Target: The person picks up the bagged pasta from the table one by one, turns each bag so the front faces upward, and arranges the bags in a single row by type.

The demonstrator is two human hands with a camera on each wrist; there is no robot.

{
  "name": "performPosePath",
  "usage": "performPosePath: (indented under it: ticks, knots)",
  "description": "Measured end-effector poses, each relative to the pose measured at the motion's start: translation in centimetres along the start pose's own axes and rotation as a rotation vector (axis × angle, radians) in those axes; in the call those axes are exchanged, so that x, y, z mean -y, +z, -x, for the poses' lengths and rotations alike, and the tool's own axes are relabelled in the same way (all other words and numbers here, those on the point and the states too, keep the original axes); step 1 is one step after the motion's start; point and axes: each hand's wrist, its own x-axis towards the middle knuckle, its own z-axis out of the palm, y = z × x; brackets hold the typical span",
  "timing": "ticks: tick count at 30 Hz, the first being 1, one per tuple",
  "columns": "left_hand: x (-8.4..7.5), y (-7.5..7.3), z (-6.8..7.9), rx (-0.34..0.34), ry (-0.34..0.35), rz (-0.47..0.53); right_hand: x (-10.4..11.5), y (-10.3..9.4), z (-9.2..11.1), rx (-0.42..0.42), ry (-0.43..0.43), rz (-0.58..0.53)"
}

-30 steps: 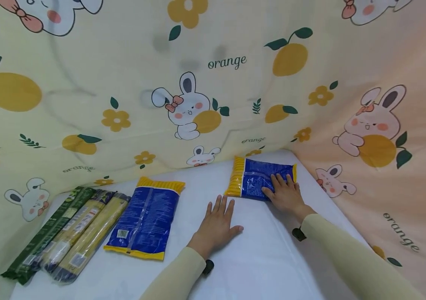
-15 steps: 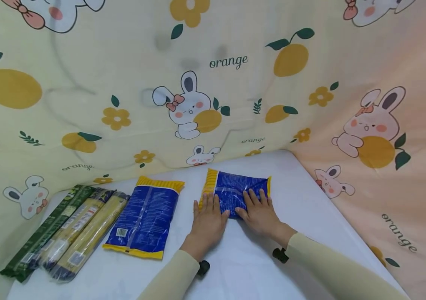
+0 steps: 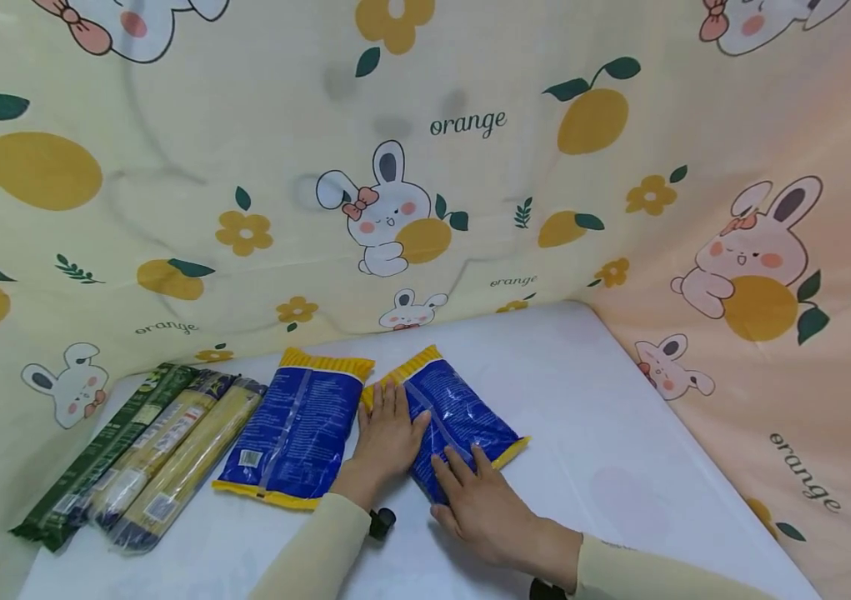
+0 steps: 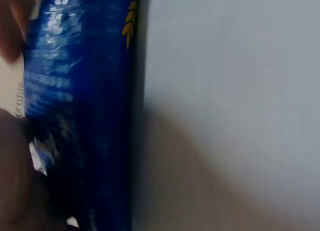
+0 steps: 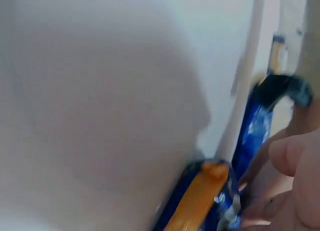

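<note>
A blue plastic packet with yellow ends (image 3: 451,404) lies flat and slanted on the white table. My left hand (image 3: 386,437) rests on its upper left part, fingers straight. Lower down, my right hand (image 3: 481,508) lies on the near part of the same packet with fingers extended. In the left wrist view, the side of a blue packet (image 4: 85,91) shows a yellow wheat-ear print. A yellow packet end (image 5: 197,198) appears beside the fingers in the right wrist view. Just left of my left hand lies a second, matching blue packet (image 3: 301,425), barcode visible.
Two long clear packs of spaghetti (image 3: 188,454) (image 3: 151,454) and a long dark green pack (image 3: 106,458) lie side by side at the left of the white table (image 3: 590,392). A printed rabbit-and-orange curtain (image 3: 260,167) hangs behind and to the right.
The slanted packet has moved left and toward me from the back right and has turned clockwise, ending close beside the matching packet. Both hands have moved left with it.
</note>
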Motion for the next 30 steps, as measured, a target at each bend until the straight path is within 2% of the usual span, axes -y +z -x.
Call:
performPosePath:
  ticks: [2, 5, 7, 9, 11, 13, 15, 18, 23, 30]
  knots:
    - [0.4, 0.0, 0.1, 0.021, 0.025, 0.000, -0.3, -0.3, 0.5, -0.015, -0.056, 0.007]
    - [0.9, 0.0, 0.2, 0.043, 0.072, -0.037, -2.2, -0.2, 0.5, -0.122, -0.088, 0.045]
    - [1.1, 0.1, 0.2, 0.055, 0.092, -0.073, -3.8, 0.1, 0.0, -0.208, -0.058, 0.090]
    - [1.2, 0.2, 0.1, 0.060, 0.112, -0.105, -5.3, 0.4, -0.6, -0.246, -0.001, 0.120]
    - [1.3, 0.2, 0.1, 0.065, 0.127, -0.119, -6.4, 0.8, -1.0, -0.215, 0.063, 0.122]
    - [1.5, 0.1, 0.0, 0.075, 0.146, -0.133, -6.9, 1.2, -1.1, -0.140, 0.106, 0.059]
    - [1.7, -0.1, -0.1, 0.095, 0.156, -0.149, -6.8, 1.6, -1.1, -0.055, 0.133, -0.022]
    - [1.7, -0.5, -0.4, 0.127, 0.160, -0.171, -6.2, 2.2, -0.8, 0.012, 0.143, -0.137]
    - [1.0, -0.7, 0.1, 0.137, 0.139, -0.126, -4.9, 2.8, -0.6, 0.029, 0.157, -0.168]
    - [-0.9, 0.5, 2.0, 0.094, 0.153, -0.121, -4.5, 3.1, -0.1, 0.021, 0.183, -0.191]
